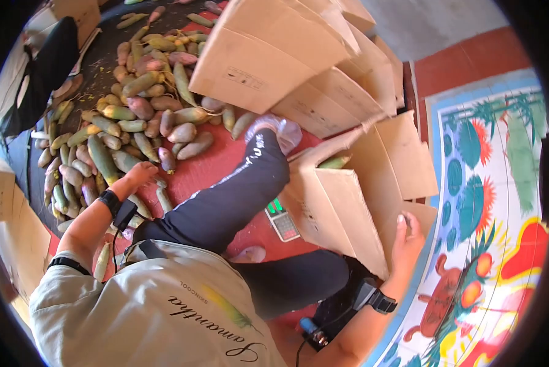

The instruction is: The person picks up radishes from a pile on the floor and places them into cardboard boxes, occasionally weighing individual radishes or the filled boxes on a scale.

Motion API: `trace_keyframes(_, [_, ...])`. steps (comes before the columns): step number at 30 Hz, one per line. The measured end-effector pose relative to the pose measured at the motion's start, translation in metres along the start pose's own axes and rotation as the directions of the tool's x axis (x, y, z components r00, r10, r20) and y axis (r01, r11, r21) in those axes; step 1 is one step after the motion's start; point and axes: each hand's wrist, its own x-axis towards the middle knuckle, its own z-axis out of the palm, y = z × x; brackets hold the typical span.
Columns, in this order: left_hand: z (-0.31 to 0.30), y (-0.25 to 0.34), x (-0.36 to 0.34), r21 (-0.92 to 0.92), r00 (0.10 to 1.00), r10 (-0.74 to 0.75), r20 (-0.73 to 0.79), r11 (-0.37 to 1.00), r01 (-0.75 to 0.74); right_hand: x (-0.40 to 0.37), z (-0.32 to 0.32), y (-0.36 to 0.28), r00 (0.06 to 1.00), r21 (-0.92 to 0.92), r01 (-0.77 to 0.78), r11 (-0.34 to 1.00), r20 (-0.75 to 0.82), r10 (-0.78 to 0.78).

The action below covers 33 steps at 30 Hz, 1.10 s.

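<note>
My left hand (141,174) is at the near edge of a heap of green and reddish-purple radishes (141,109), its fingers loosely bent and lying over them. Right beside the fingertips lies a short green radish (164,199). On the other side, my right hand (408,241) is raised at the flap of an open cardboard box (329,205), fingers apart and pointing up. Inside that box, the end of a green radish (334,162) shows near the far corner; the rest of the inside is mostly hidden by the wall. Against the box stands a digital scale (282,223) with lit green digits.
Several large cardboard boxes (274,52) stand beyond my bent leg (225,196). A painted tile panel (464,244) runs along the right. The radishes lie on a dark sheet and a red floor (216,150). Part of another person (51,73) shows at upper left.
</note>
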Motion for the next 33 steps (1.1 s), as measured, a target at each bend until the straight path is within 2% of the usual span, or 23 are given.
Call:
trace_keyframes(5, [0.007, 0.005, 0.001, 0.007, 0.999, 0.006, 0.039, 1.0, -0.006, -0.03, -0.009, 0.0, 0.99, -0.018, 0.037, 0.999, -0.135, -0.039])
trace_keyframes(7, [0.009, 0.004, 0.003, -0.033, 0.996, 0.076, 0.052, 0.997, -0.074, -0.046, -0.009, 0.0, 0.967, -0.103, 0.097, 0.99, -0.225, -0.119])
trace_keyframes(12, [0.012, 0.007, 0.006, -0.032, 0.994, 0.077, 0.073, 0.997, -0.074, -0.076, -0.005, 0.007, 0.95, -0.113, 0.078, 0.991, -0.293, -0.108])
trace_keyframes(14, [0.014, 0.01, 0.004, -0.04, 0.99, 0.094, 0.104, 0.995, -0.09, -0.086, -0.004, 0.009, 0.939, -0.088, 0.02, 0.996, -0.34, -0.049])
trace_keyframes(18, [0.01, 0.003, 0.011, -0.033, 0.987, 0.102, 0.121, 0.995, -0.099, -0.102, 0.002, 0.013, 0.909, -0.092, 0.029, 0.995, -0.412, -0.064])
trace_keyframes(20, [0.012, 0.007, 0.005, 0.002, 0.993, 0.074, 0.095, 0.997, -0.075, -0.11, 0.007, 0.016, 0.864, -0.173, 0.086, 0.981, -0.478, -0.16])
trace_keyframes(27, [0.016, 0.014, -0.008, 0.01, 0.994, 0.074, 0.087, 0.997, -0.075, -0.135, 0.031, 0.015, 0.833, -0.34, 0.21, 0.917, -0.428, -0.35])
trace_keyframes(33, [0.018, 0.016, -0.007, 0.029, 0.996, 0.053, 0.065, 0.998, -0.055, -0.136, 0.037, 0.021, 0.832, -0.323, 0.168, 0.931, -0.46, -0.31])
